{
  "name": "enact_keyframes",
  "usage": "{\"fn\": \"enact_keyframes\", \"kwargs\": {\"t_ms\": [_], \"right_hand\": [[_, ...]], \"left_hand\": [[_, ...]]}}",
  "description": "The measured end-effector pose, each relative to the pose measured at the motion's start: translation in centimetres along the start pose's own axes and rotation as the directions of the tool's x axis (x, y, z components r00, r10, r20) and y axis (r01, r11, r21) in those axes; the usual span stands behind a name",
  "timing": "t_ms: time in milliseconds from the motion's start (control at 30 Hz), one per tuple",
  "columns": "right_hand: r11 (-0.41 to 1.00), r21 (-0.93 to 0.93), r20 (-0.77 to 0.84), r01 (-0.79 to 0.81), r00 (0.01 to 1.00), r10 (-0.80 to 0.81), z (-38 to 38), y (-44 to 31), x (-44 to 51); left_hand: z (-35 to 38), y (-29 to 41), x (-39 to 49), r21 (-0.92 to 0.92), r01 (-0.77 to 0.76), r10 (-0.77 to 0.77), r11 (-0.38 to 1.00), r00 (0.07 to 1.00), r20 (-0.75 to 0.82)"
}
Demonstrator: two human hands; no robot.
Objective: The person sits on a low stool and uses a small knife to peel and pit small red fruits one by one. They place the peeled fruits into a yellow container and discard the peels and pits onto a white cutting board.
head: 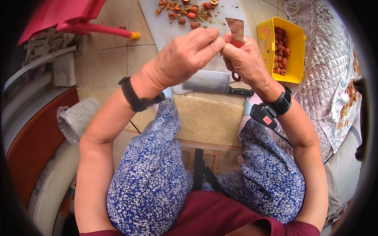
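Observation:
My right hand (246,57) grips a small knife (237,29) by its red handle, its broad angled blade pointing away from me. The handle's ring end shows below my palm. Against its thumb, the fingers of my left hand (192,54) are pinched together; whatever may be between them is hidden. Both hands are above a white cutting board (161,38). On the board's far part lie whole and cut red fruits (194,25), which look like hawthorns, among brown scraps (203,14). A cleaver (208,81) with a black handle lies across the near edge, below my hands.
A yellow plastic box (288,77) holding several red fruits stands right of the board. Beyond it hangs quilted fabric (322,56), with sliced fruit (350,97) on a cloth. A pink plastic object (97,28) and a lined waste bin (78,118) are on the left.

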State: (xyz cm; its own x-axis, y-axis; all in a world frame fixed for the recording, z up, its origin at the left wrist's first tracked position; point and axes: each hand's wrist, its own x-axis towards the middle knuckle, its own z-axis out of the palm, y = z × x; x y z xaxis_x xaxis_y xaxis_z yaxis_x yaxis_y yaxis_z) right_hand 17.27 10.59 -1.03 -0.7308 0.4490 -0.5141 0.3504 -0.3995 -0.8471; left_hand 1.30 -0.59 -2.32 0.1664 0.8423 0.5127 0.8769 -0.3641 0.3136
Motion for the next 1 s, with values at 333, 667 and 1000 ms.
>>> {"fn": "enact_keyframes", "kwargs": {"t_ms": [333, 667, 1000], "right_hand": [[0.978, -0.201, -0.249, 0.049, 0.963, -0.099, -2.2, 3.5, 7.1], [0.706, -0.653, -0.167, 0.274, 0.857, -0.487, -3.9, 3.6, 11.1], [0.984, 0.177, 0.191, 0.033, 0.979, -0.067, -0.3, -1.8, -0.5]], "left_hand": [[1.2, -2.9, 0.1, -0.262, 0.488, -0.513, 0.833, 0.858, -0.033], [0.4, -2.1, -1.6, -0.85, 0.499, -0.806, -0.166, 0.428, 0.409], [-1.3, 0.4, 0.2, -0.876, 0.479, -0.762, -0.051, 0.549, 0.344]]}}
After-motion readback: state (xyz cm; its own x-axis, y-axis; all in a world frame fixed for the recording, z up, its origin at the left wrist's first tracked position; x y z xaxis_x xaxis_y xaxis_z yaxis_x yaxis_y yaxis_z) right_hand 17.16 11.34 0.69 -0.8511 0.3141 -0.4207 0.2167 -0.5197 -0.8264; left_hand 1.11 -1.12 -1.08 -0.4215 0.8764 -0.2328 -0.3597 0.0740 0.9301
